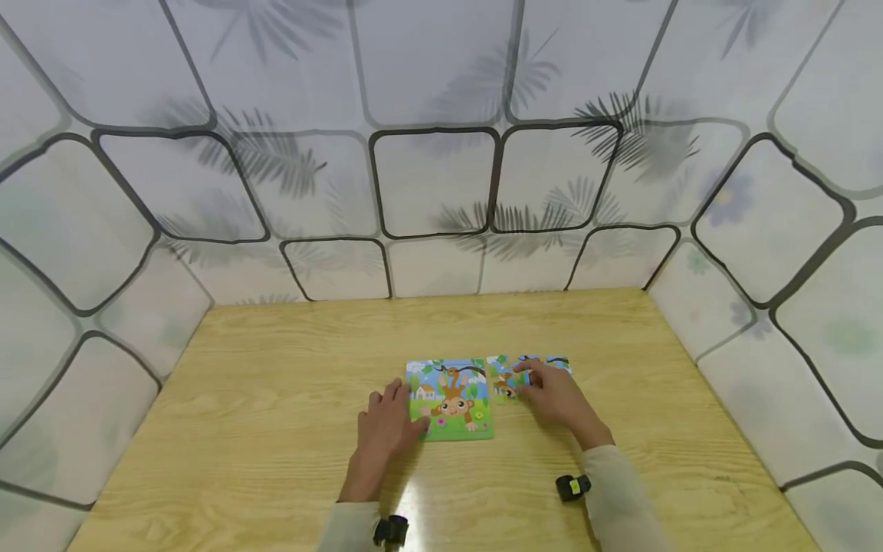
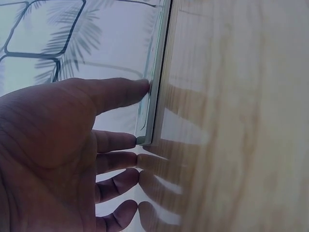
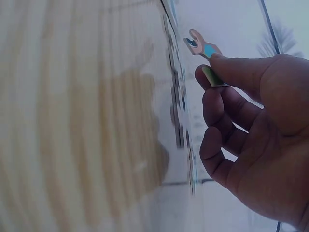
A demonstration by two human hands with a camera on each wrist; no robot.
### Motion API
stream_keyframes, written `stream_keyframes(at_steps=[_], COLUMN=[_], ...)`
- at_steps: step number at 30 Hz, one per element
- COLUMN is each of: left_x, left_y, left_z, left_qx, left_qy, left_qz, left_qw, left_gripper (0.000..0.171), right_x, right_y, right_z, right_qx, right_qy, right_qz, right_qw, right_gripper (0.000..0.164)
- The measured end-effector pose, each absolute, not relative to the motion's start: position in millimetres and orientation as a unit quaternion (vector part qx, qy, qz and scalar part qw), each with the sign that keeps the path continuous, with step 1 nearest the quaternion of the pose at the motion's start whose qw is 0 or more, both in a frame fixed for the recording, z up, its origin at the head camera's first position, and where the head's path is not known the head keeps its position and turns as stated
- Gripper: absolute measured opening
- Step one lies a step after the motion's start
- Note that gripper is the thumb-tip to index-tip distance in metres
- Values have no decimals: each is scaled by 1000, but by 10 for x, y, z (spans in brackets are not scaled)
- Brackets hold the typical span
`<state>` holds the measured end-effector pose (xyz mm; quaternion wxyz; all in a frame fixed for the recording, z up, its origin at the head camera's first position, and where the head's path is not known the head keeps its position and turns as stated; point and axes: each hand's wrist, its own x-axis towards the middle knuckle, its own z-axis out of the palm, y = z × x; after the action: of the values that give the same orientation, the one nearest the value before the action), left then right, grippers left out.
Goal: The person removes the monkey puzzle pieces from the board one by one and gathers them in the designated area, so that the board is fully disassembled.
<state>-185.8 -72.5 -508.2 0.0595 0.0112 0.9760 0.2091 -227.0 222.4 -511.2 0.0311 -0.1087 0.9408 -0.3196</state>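
Note:
A square picture board (image 1: 455,425) with a monkey hanging from a branch lies flat on the table. My left hand (image 1: 386,422) is at its left side, the thumb on the lower left of the picture; in the left wrist view the thumb and forefinger touch the board's edge and the other fingers are extended. Between thumb and forefinger my right hand (image 1: 555,395) pinches a small jigsaw piece (image 3: 207,49), tan, blue and green. Under and beside that hand lies a group of jigsaw pieces (image 1: 502,372) showing a similar monkey scene, partly hidden by the fingers.
The pieces lie directly to the right of the board on a wood-grain table (image 1: 290,383). Pale walls (image 1: 434,184) with a dark line and leaf pattern enclose the back and both sides. A small black wrist camera (image 1: 572,487) sits at the right wrist.

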Motion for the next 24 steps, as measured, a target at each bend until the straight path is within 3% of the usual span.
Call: stream_keyframes(at_steps=[24], left_x=[-1857], left_y=[-720], left_z=[-5098], left_qx=[19], left_qy=[978], left_qz=[200], left_qw=[54], left_gripper=[73], right_x=[-2150], right_y=[2929], right_z=[-5147], right_qx=[-4], right_qy=[961], right_qz=[-277], right_qw=[28], right_gripper=[36])
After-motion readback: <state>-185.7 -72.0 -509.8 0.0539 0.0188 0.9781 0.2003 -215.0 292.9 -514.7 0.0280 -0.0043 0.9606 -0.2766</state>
